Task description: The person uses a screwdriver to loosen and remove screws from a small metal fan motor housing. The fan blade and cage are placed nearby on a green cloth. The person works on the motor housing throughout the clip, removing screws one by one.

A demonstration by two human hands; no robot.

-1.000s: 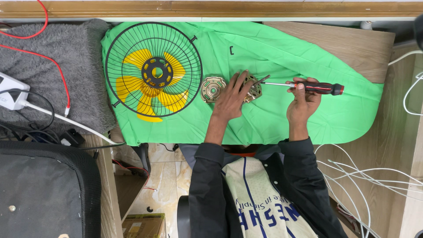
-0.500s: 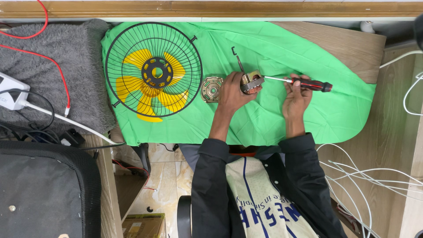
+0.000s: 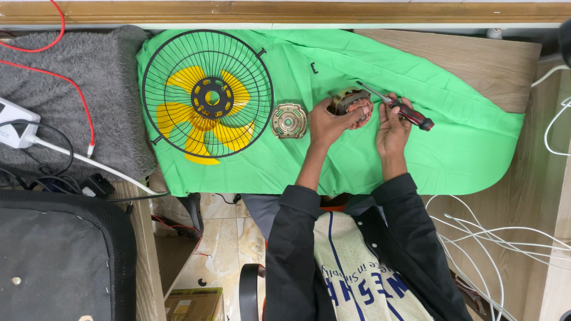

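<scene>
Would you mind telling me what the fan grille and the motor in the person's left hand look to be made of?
Fan grille: thin wire, seemingly metal with a black coating. Motor: brassy metal casing with reddish, copper-like windings showing, held by the left hand.

A cardboard box (image 3: pixel 193 304) lies at the bottom edge of the frame, left of centre, on the tiled floor below the table: brown, rectangular, its top face carrying a darker printed panel too small to make out. At the far left, mid-height, a white power adapter (image 3: pixel 13 126) bears a small patch of dark marking. No screens or signs show.
</scene>
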